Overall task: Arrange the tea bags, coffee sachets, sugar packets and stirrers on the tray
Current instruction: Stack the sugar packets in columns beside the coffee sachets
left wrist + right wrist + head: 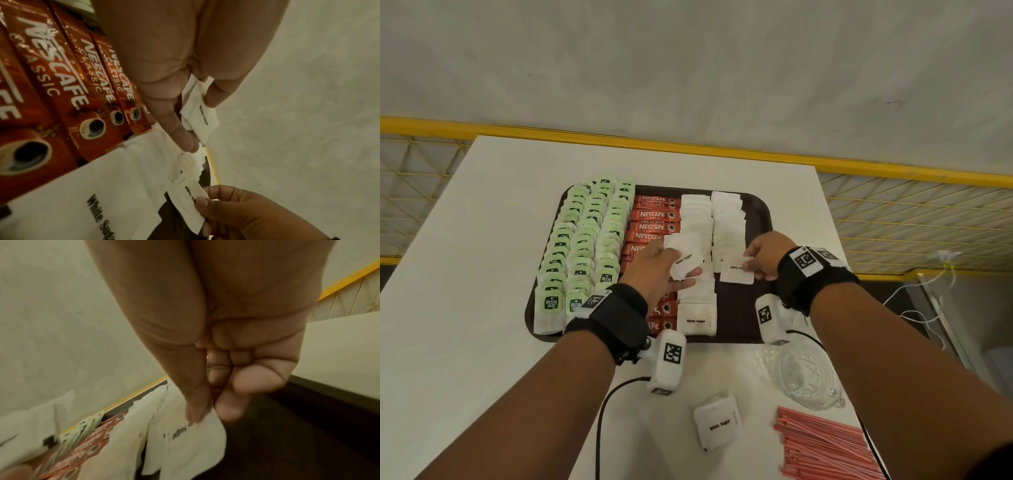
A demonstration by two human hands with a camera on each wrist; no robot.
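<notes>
A dark brown tray point(756, 212) holds rows of green tea bags point(582, 240), red coffee sachets point(654, 219) and white sugar packets point(697, 216). My left hand point(671, 267) grips a small stack of white sugar packets point(685, 255) over the tray's middle; the same stack point(198, 113) shows in the left wrist view. My right hand point(753, 265) pinches one sugar packet point(736, 272) at the near end of the right sugar row, thumb and forefinger on its edge point(197, 433). Red stirrers point(822, 445) lie on the table at the near right.
A loose pile of sugar packets point(717, 425) sits on the white table point(482, 212) in front of the tray. A clear glass jug point(804, 377) stands near the tray's right front corner. A yellow rail point(688, 147) runs behind the table.
</notes>
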